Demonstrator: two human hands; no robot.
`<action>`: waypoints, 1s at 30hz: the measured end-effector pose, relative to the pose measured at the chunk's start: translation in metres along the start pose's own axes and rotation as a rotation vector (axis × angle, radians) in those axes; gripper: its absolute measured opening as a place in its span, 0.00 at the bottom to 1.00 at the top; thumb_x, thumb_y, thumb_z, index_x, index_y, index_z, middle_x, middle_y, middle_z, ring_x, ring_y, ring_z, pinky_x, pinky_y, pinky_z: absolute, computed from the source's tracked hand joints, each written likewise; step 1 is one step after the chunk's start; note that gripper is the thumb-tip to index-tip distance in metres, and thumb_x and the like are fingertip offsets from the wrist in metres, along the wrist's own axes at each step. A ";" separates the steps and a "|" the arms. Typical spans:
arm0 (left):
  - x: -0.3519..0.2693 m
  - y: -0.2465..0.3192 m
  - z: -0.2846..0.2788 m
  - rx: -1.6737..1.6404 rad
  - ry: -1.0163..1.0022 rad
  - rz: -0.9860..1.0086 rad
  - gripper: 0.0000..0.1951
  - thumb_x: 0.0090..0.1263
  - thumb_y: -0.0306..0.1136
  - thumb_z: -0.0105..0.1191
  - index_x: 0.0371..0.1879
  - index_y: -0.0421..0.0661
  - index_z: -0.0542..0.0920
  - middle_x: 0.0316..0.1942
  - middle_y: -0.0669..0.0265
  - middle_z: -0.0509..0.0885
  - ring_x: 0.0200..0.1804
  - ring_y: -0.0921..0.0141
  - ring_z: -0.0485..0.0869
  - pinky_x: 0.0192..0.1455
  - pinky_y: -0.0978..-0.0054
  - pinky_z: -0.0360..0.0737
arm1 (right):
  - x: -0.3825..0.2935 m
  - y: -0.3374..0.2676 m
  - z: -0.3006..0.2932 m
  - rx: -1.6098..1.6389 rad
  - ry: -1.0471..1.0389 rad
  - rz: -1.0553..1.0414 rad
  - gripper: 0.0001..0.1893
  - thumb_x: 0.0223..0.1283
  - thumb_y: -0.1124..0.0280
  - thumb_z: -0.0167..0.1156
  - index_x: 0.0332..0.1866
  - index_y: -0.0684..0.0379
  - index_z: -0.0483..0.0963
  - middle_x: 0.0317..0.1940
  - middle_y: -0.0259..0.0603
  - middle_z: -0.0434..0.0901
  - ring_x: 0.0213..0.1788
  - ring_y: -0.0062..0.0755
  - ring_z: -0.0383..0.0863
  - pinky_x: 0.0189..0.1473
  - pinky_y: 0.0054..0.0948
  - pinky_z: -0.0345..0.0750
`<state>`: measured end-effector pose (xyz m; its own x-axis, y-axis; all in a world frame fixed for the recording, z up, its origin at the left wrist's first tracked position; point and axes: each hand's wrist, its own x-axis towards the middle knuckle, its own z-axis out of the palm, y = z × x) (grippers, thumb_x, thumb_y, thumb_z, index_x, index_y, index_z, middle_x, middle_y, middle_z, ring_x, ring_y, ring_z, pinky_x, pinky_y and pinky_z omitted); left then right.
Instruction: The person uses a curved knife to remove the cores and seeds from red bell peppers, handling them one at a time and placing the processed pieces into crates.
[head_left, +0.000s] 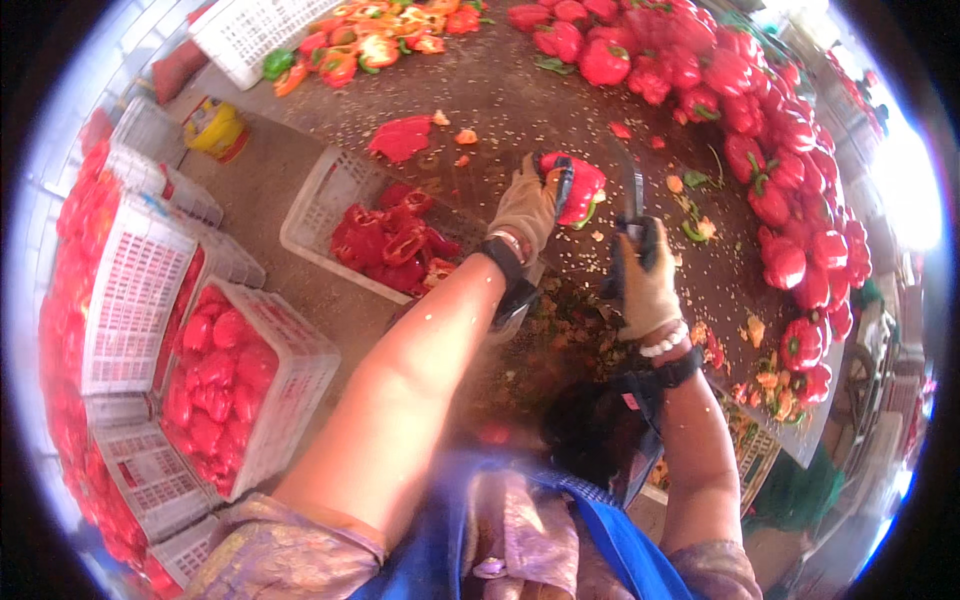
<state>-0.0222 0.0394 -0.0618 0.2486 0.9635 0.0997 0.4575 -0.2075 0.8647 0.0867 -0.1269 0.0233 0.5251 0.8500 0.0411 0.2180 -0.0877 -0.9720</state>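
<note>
My gloved left hand (529, 196) grips a red bell pepper (583, 187) over the seed-strewn brown table (517, 97). The pepper's green stem end points toward the lower right. Just right of it, my gloved right hand (646, 277) is closed around the dark handle of a knife (634, 180). The blade points away from me and stands apart from the pepper. Beyond my left hand lies a flat piece of red pepper (401, 138) on the table. A white plastic crate (307, 202) with cut red peppers (397, 236) sits left of my left wrist.
Whole red peppers (739, 105) are heaped along the far and right table edge. Cut orange and red pepper pieces (375, 45) lie at the far left. Crates of red peppers (300, 322) stand on the floor at left, with a yellow bucket (215, 129) beyond. Trimmings (776, 386) lie at right.
</note>
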 end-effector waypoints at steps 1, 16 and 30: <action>-0.003 0.007 0.002 -0.043 -0.017 0.012 0.30 0.74 0.52 0.41 0.63 0.38 0.63 0.53 0.41 0.76 0.55 0.44 0.76 0.56 0.58 0.75 | -0.005 -0.006 -0.002 -0.171 -0.018 -0.028 0.16 0.63 0.70 0.59 0.54 0.64 0.69 0.35 0.46 0.80 0.35 0.33 0.78 0.39 0.31 0.75; -0.039 0.075 -0.050 0.072 -0.219 0.134 0.41 0.68 0.47 0.52 0.70 0.31 0.50 0.70 0.41 0.56 0.73 0.49 0.55 0.74 0.58 0.54 | 0.048 -0.021 -0.043 -0.736 -0.215 0.040 0.29 0.63 0.66 0.60 0.68 0.58 0.61 0.57 0.51 0.74 0.59 0.42 0.74 0.61 0.36 0.71; -0.034 0.059 -0.036 0.286 -0.182 0.095 0.51 0.56 0.53 0.62 0.69 0.29 0.51 0.66 0.38 0.61 0.69 0.49 0.62 0.71 0.61 0.58 | 0.065 0.084 0.018 -0.040 -0.399 0.168 0.21 0.70 0.70 0.51 0.65 0.62 0.62 0.56 0.40 0.73 0.53 0.30 0.74 0.56 0.30 0.73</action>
<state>-0.0345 0.0005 0.0030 0.4381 0.8968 0.0614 0.6389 -0.3587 0.6805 0.1246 -0.0703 -0.0601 0.1988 0.9557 -0.2173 0.1925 -0.2555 -0.9475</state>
